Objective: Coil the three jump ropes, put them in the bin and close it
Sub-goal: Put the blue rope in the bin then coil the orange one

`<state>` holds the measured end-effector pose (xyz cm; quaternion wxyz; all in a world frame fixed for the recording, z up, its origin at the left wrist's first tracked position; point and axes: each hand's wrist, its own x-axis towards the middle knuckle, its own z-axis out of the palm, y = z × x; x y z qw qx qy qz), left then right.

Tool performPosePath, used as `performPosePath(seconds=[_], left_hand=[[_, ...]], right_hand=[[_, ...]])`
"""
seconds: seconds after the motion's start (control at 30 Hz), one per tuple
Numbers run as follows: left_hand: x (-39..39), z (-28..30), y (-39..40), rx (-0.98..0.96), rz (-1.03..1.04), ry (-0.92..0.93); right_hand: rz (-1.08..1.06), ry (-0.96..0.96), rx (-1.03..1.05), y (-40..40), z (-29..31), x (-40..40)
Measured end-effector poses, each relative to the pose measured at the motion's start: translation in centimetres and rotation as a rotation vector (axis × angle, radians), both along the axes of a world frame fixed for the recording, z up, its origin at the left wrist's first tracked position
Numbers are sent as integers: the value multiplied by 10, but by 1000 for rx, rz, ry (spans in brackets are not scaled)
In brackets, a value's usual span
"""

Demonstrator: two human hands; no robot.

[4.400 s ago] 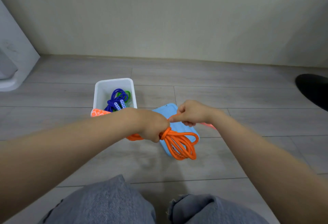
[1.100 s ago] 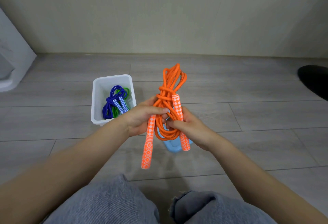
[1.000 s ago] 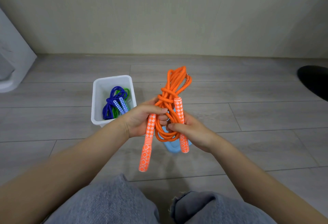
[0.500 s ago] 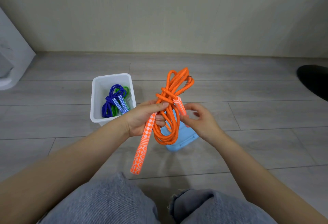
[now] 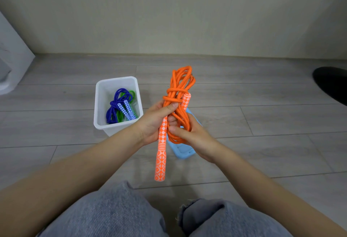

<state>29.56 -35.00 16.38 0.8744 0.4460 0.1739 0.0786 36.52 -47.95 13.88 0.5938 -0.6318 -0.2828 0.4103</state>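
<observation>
A coiled orange jump rope [image 5: 180, 84] stands upright in front of me, its loops bound by a few turns of cord. My left hand [image 5: 153, 122] grips the bundle at mid-height, with one orange-and-white patterned handle hanging down below it. My right hand [image 5: 189, 135] holds the lower loops from the right. The second handle points up beside the coil. A white bin [image 5: 100, 105] sits open on the floor to the left, holding a blue jump rope [image 5: 114, 105] and a green jump rope [image 5: 131, 94]. A light blue lid [image 5: 185, 150] lies on the floor behind my hands, mostly hidden.
Grey plank flooring runs to a pale wall at the back. A white appliance or fixture [image 5: 11, 64] stands at the far left. A black object [image 5: 332, 84] lies at the right edge. My knees in blue jeans [image 5: 116, 216] fill the bottom of the view.
The coil was turned upright from hanging low. In the last half second my right hand, which had come off the bundle, has closed on the lower loops again, and the hanging handle swung nearer vertical.
</observation>
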Motion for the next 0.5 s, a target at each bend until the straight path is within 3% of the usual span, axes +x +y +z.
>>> performPosePath(seconds=[0.07, 0.23, 0.37, 0.5], left_hand=[[-1, 1, -1, -7, 0, -15], [-2, 4, -1, 17, -5, -60], [-2, 1, -3, 25, -18, -73], [-2, 2, 0, 46, 33, -51]], right_hand=[[-17, 19, 29, 0, -2, 0], [-91, 326, 45, -6, 0, 3], [1, 361, -171, -8, -8, 2], [-109, 395, -84, -3, -11, 0]])
